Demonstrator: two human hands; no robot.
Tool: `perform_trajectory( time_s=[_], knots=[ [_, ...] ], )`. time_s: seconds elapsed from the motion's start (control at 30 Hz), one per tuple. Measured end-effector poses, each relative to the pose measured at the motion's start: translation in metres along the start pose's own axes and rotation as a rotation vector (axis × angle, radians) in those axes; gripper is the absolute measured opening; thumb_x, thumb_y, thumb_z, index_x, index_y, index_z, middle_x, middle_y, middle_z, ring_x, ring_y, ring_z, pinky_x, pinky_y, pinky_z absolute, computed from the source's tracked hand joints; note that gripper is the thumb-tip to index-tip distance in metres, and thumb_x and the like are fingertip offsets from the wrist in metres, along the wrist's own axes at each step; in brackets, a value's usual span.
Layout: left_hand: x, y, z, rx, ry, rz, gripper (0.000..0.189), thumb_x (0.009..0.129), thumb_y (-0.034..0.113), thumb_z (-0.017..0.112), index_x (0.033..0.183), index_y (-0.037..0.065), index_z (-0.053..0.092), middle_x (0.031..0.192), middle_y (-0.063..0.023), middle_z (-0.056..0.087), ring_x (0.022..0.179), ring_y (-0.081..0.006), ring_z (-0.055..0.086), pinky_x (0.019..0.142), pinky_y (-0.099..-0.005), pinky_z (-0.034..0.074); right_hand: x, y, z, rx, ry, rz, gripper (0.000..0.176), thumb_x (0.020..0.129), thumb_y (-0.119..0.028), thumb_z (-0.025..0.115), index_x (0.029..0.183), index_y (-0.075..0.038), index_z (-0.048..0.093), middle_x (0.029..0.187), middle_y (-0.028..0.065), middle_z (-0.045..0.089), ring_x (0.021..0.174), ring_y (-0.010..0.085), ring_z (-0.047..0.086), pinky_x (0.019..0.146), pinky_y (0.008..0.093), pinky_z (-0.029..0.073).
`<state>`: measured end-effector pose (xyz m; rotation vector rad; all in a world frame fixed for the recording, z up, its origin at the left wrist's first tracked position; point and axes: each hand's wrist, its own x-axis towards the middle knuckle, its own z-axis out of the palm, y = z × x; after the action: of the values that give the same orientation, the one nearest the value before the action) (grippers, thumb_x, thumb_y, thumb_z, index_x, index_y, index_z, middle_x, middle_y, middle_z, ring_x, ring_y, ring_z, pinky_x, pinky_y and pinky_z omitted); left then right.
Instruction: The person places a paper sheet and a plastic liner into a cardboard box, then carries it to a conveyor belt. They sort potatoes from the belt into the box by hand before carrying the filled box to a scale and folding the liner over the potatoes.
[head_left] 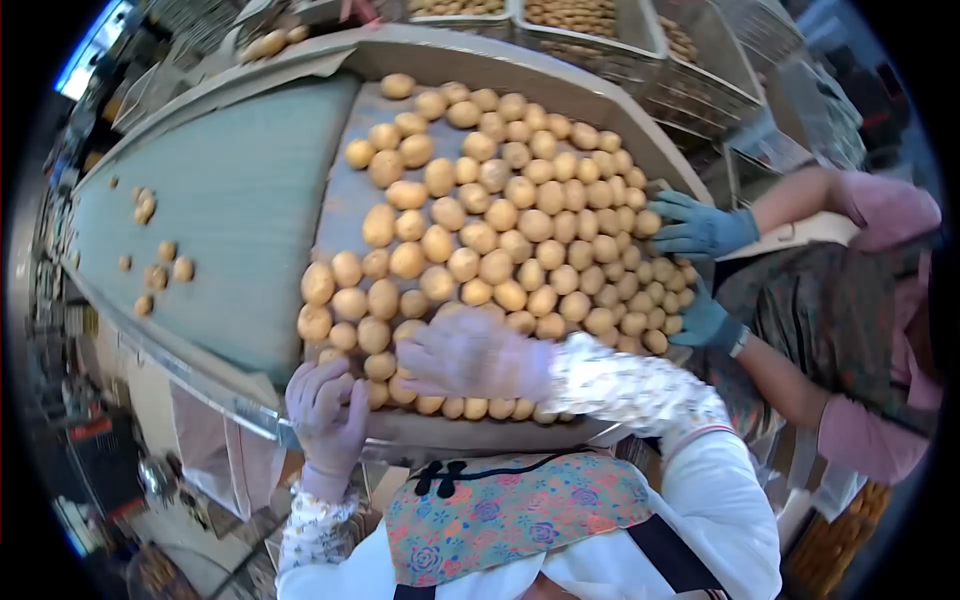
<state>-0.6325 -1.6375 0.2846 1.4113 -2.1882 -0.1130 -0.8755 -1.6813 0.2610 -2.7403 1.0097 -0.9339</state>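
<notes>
Many yellow-brown potatoes (463, 264) lie in a loose layer on the metal sorting table (336, 212). My left hand (328, 412), in a pale lilac glove, is at the table's near rim beside the lower-left potatoes. Its fingers are loosely bent, with the thumb apart from them, and no potato shows clearly in its grasp. Over the near potatoes reaches my right hand (472, 354), gloved alike and smeared by motion. What lies beneath its palm and fingers is hidden.
To the left runs a green conveyor belt (215, 220) with several scattered potatoes. A co-worker's blue-gloved hands, one upper (700, 226) and one lower (708, 320), touch potatoes at the right end. Crates (590, 42) of potatoes stand behind the raised metal rim (520, 58).
</notes>
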Motion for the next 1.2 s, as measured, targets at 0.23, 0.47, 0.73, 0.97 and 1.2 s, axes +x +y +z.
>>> perform_trajectory(
  time_s=[0.23, 0.47, 0.73, 0.97, 1.2],
  knots=[
    [0.008, 0.001, -0.006, -0.032, 0.004, 0.010, 0.027, 0.076, 0.007, 0.076, 0.101, 0.009, 0.067, 0.107, -0.0098, 0.070, 0.100, -0.0316, 0.065, 0.096, -0.0462, 0.048, 0.056, 0.160, -0.116, -0.281, 0.311, 0.419, 0.033, 0.090, -0.022, 0.064, 0.117, -0.003, 0.062, 0.110, 0.0165, 0.067, 0.101, 0.0311, 0.065, 0.088, 0.0410, 0.052],
    [0.059, -0.026, -0.007, 0.263, -0.179, -0.120, 0.062, 0.084, 0.023, 0.072, 0.140, 0.008, 0.051, 0.124, -0.0154, 0.063, 0.109, -0.0342, 0.064, 0.095, -0.0427, 0.049, -0.061, 0.099, 0.039, -0.408, 0.033, 0.569, 0.079, 0.090, -0.052, 0.064, 0.147, -0.002, 0.042, 0.144, 0.0262, 0.046, 0.134, 0.0428, 0.043, 0.111, 0.0577, 0.031],
    [0.130, -0.051, 0.036, 0.458, -0.688, -0.279, 0.065, 0.079, 0.028, 0.070, 0.140, 0.019, 0.049, 0.116, -0.0154, 0.063, 0.106, -0.0338, 0.065, 0.092, -0.0421, 0.051, -0.132, 0.030, 0.000, -0.102, -0.191, 0.616, 0.078, 0.083, -0.045, 0.072, 0.147, -0.010, 0.045, 0.151, 0.0219, 0.037, 0.140, 0.0462, 0.032, 0.116, 0.0600, 0.022],
    [0.094, -0.007, -0.004, -1.456, -0.544, -0.762, 0.070, 0.079, 0.012, 0.059, 0.146, 0.007, 0.041, 0.137, -0.0174, 0.053, 0.121, -0.0308, 0.060, 0.104, -0.0390, 0.049, -0.150, 0.012, -0.003, -0.008, -0.002, 0.635, 0.066, 0.081, -0.028, 0.074, 0.140, -0.009, 0.052, 0.144, 0.0220, 0.046, 0.133, 0.0414, 0.042, 0.113, 0.0580, 0.027],
    [0.061, 0.046, 0.017, -1.770, -0.575, -0.898, 0.077, 0.087, 0.018, 0.058, 0.157, 0.011, 0.024, 0.150, -0.0176, 0.042, 0.130, -0.0335, 0.053, 0.113, -0.0437, 0.040, -0.044, -0.008, -0.029, 0.473, 0.236, 0.436, 0.072, 0.079, -0.023, 0.077, 0.141, 0.001, 0.049, 0.136, 0.0237, 0.056, 0.126, 0.0405, 0.054, 0.105, 0.0446, 0.044]
  ],
)
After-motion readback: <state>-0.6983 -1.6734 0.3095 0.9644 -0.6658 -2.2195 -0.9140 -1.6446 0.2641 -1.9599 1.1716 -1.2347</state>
